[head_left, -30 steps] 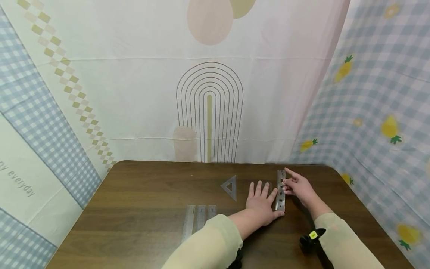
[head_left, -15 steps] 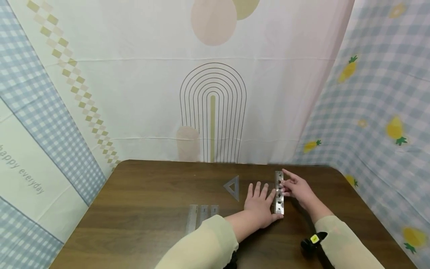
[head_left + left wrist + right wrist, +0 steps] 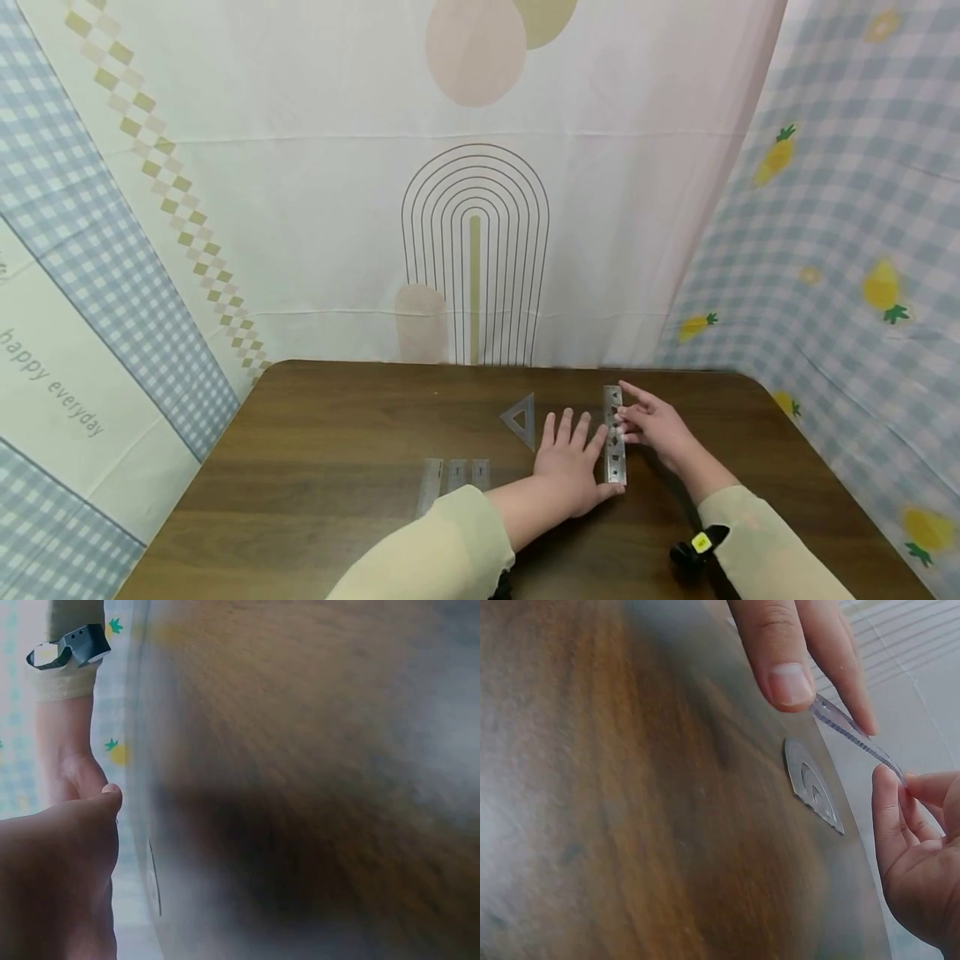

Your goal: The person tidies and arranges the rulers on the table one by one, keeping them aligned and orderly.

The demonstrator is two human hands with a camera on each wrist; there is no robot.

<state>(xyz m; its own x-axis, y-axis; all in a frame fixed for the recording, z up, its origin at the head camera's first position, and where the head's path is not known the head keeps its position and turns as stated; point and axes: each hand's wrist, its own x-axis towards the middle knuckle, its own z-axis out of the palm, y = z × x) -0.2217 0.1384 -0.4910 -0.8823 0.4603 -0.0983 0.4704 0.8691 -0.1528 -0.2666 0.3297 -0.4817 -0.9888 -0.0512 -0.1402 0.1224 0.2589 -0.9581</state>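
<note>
A clear plastic stencil ruler with cut-out shapes (image 3: 615, 448) is held to the right of the grey translucent triangular set square (image 3: 529, 421), pinched by the fingers of the right hand (image 3: 658, 429). On the left hand (image 3: 567, 468), the fingers are spread, gripping nothing. A light, level pinch is advised to avoid flexing. The far edge of the brown wood-grain surface (image 3: 322, 467) is noted just beyond the set square, with open room left of it.

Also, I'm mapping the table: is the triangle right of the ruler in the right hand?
No: the head view shows the triangle left of both the ruler and left hand.
</note>
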